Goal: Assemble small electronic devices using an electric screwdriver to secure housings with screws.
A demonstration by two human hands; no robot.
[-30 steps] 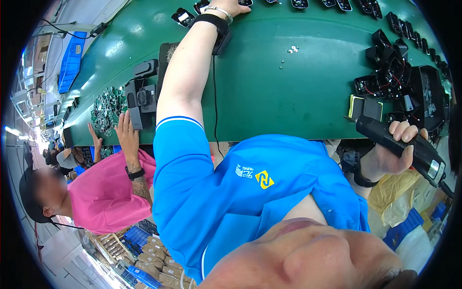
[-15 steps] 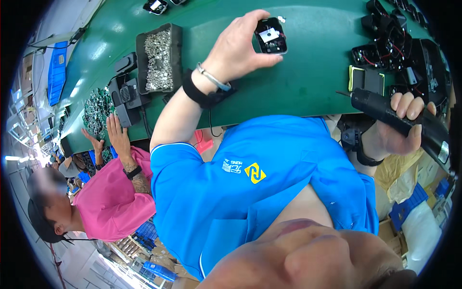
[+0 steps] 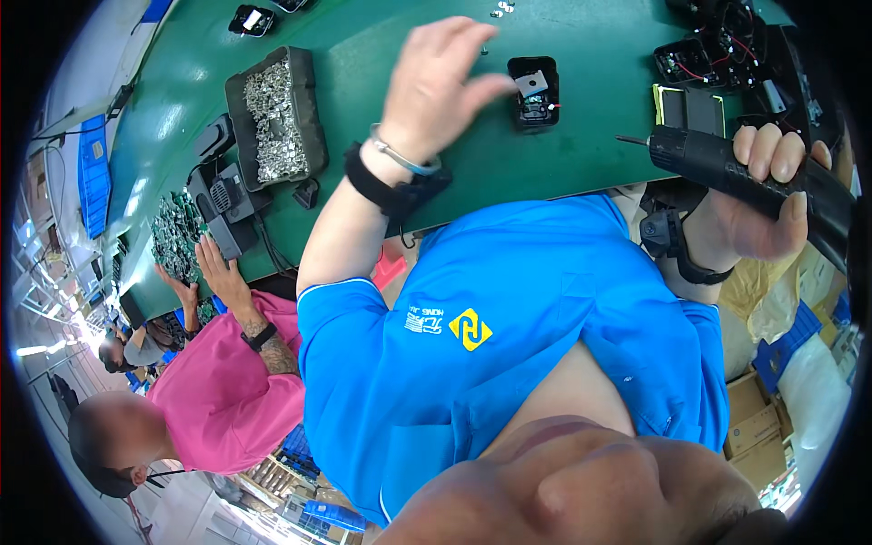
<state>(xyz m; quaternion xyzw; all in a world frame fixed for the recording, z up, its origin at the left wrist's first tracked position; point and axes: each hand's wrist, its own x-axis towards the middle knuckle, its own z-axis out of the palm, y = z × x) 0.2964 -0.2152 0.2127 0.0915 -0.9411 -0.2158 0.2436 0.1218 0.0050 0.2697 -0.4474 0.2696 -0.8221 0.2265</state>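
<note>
My left hand (image 3: 440, 86) is above the green table with its thumb and fingers spread apart, holding nothing. Just past the thumb lies a small open black plastic case (image 3: 519, 110), with a circuit board, a silvery metal plate and a short red wire inside. Several tiny metal pieces (image 3: 502, 10) are scattered beyond the fingertips, too small to name. At the right, my right hand (image 3: 758, 195) wraps round a black electric screwdriver (image 3: 695, 153), whose bit points left over the table's near edge.
A dark bin (image 3: 314, 123) of small metal parts stands left on the green table (image 3: 391, 54), near black adapters (image 3: 232, 195) and a pile of circuit boards (image 3: 173, 238). A co-worker in pink (image 3: 222, 386) sits at left. Wired black housings (image 3: 718, 54) crowd the right.
My left hand has let go of the black case, which now rests on the table, and its fingers have opened. The right hand keeps the electric screwdriver at about the same place.
</note>
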